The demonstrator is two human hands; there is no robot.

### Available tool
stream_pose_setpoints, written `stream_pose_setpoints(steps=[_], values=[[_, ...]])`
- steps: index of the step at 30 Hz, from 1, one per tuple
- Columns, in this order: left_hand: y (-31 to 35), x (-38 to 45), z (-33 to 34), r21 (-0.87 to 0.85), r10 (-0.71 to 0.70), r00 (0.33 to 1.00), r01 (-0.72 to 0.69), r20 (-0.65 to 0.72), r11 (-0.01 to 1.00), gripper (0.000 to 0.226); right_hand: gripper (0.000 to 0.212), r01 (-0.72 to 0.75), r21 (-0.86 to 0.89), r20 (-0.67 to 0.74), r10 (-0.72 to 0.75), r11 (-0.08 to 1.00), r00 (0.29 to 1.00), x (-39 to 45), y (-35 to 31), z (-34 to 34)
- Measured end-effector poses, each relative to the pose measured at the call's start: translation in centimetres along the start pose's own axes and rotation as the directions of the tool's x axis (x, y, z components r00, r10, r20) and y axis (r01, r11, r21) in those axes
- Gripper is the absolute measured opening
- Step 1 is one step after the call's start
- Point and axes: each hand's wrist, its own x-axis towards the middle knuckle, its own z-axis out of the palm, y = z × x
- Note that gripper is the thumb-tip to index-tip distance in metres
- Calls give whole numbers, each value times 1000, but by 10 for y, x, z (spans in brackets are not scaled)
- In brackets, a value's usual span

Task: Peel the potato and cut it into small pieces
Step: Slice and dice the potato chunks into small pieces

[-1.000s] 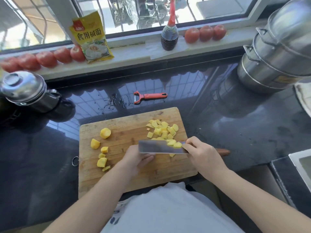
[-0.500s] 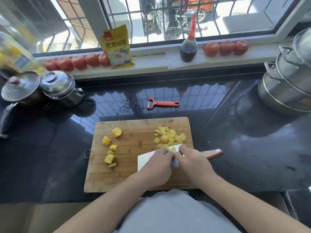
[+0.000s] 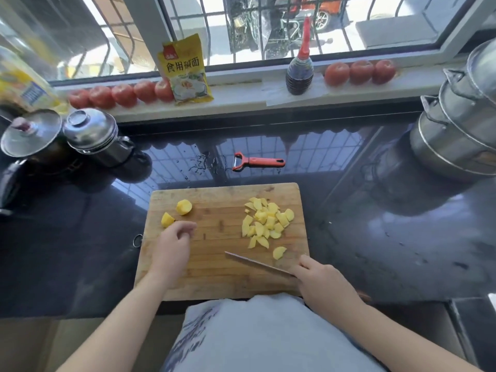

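A wooden cutting board (image 3: 214, 280) lies on the black counter. On its right side sits a pile of small yellow potato pieces (image 3: 265, 224), with one loose piece (image 3: 279, 252) nearer me. Two bigger potato chunks (image 3: 184, 207) lie at the board's left. My left hand (image 3: 173, 245) is just below them, fingers curled down over more chunks that it hides. My right hand (image 3: 322, 280) grips the handle of a cleaver (image 3: 257, 264), whose blade lies low over the board's near right part, pointing left.
An orange peeler (image 3: 257, 162) lies on the wet counter behind the board. Steel lidded pots (image 3: 91, 135) stand at the left and a stacked steamer (image 3: 456, 130) at the right. The sill holds tomatoes (image 3: 123, 95), a yellow packet (image 3: 185, 71) and a dark bottle (image 3: 299, 73).
My left hand left the cleaver blade and moved left to the bigger chunks. The pieces that were on the blade now lie in the pile, and the cleaver has drawn back toward me.
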Motion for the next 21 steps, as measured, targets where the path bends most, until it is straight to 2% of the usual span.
stream_pose_setpoints(steps=[2, 5, 8, 11, 16, 19, 21], values=[[-22, 1, -12, 1, -78, 992, 78, -100, 997, 31, 23, -28, -25, 35, 29, 999, 999, 3, -4, 2], [-48, 5, -22, 36, -110, 979, 118, -169, 992, 29, 13, -46, -51, 5, 46, 998, 999, 19, -1, -5], [-64, 13, -30, 56, -94, 982, 104, -167, 993, 30, 7, -77, -64, -21, 75, 995, 997, 38, 11, -17], [-76, 24, -39, 73, -72, 987, 83, -146, 994, 29, 16, -103, -56, 15, 104, 993, 994, 55, 24, -28], [-84, 53, -52, 145, 8, 995, 5, -95, 989, 32, 11, -140, 139, 3, 141, 980, 990, 61, 13, -40], [-81, 81, -54, 252, 82, 996, -86, 28, 964, 44, 8, -296, 320, -17, 317, 900, 948, 52, -13, -34], [-78, 100, -52, 368, 132, 976, -188, 173, 910, 54, 20, -439, 414, 6, 480, 797, 877, 47, -32, -28]])
